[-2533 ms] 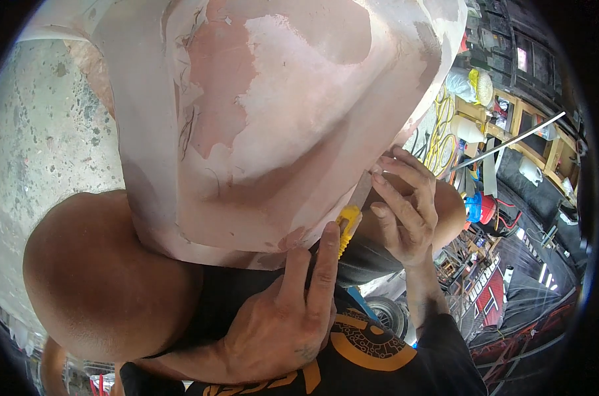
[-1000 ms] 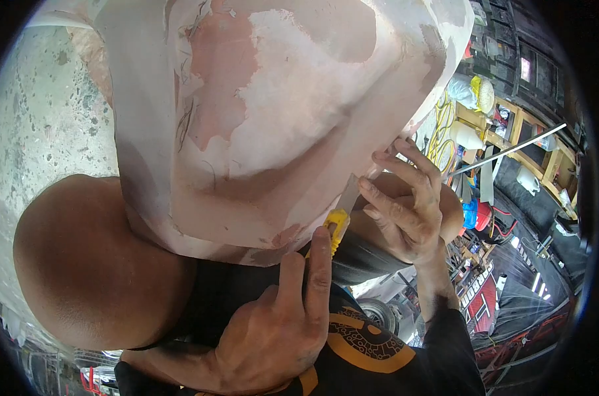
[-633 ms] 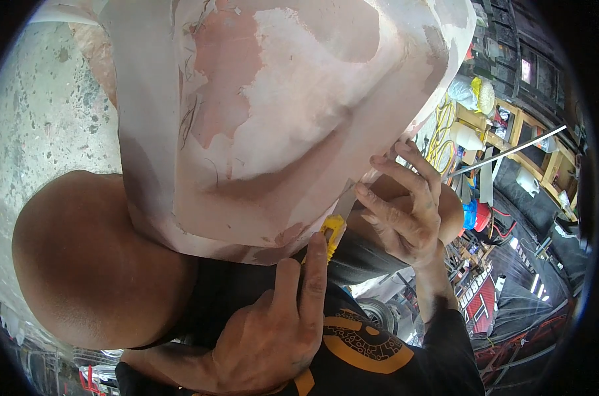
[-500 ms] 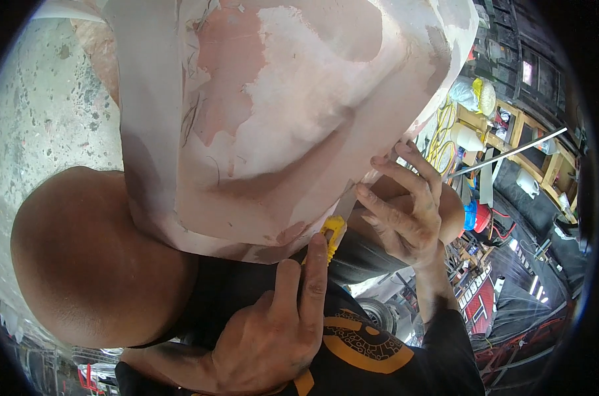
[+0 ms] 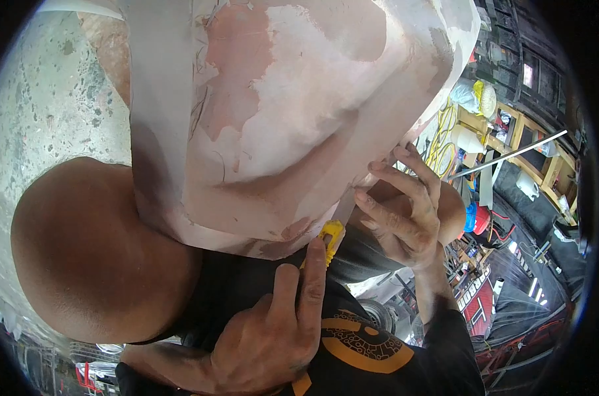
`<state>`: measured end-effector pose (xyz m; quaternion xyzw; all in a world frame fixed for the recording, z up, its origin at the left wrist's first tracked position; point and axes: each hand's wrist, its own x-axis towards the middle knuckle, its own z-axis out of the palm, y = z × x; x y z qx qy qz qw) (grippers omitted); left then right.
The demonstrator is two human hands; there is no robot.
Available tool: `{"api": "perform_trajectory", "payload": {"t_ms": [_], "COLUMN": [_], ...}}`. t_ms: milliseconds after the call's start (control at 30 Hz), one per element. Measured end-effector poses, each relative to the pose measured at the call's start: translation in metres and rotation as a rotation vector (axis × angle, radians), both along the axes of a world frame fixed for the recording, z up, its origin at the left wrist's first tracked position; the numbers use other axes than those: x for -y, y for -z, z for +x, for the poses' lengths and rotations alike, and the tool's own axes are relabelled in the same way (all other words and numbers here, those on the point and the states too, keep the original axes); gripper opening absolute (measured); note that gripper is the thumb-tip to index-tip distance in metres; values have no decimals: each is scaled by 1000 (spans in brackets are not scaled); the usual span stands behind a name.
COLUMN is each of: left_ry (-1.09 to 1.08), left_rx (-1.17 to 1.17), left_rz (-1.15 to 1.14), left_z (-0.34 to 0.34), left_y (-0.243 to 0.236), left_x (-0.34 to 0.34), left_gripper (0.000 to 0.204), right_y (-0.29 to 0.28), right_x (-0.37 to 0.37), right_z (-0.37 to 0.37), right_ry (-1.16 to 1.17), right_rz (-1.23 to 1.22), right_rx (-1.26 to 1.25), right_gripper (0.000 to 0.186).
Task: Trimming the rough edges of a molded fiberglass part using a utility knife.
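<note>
A large molded panel [image 5: 313,99], pinkish-white with patchy filler-like areas, leans across my lap between my knees. My left hand [image 5: 273,330] is closed on a yellow utility knife [image 5: 332,232], the index finger stretched along its handle. The knife's long blade [image 5: 344,206] lies against the panel's lower right edge, pointing up and to the right. My right hand [image 5: 408,214] has its fingers apart, the fingertips at that same edge just beyond the blade. The thumb side of my left hand is partly hidden.
My bare left knee [image 5: 101,257] sits beside the panel; the right one [image 5: 451,211] is behind my right hand. Speckled concrete floor [image 5: 55,112] spreads at the left. Farther right are a wooden shelf [image 5: 537,155] with containers, a yellow cord [image 5: 441,145] and a red container [image 5: 482,219].
The panel has shifted slightly to the right at its left side. The knife has moved a little down and left along the edge. Both hands keep nearly the same pose.
</note>
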<state>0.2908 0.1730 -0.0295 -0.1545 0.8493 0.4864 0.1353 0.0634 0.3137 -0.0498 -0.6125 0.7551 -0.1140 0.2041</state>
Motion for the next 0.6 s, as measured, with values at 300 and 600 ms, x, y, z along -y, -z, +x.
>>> {"api": "perform_trajectory", "payload": {"t_ms": [300, 600], "left_ry": [-40, -45], "left_rx": [15, -189], "left_rz": [-9, -3], "left_z": [6, -22], "left_y": [-3, 17], "left_x": [1, -8], "left_gripper": [65, 69], "right_y": [0, -12], "right_x": [3, 4], "right_z": [2, -12], "right_ry": [-90, 90], "right_rz": [-8, -6], "right_rx": [-47, -124], "right_gripper": [34, 29]}}
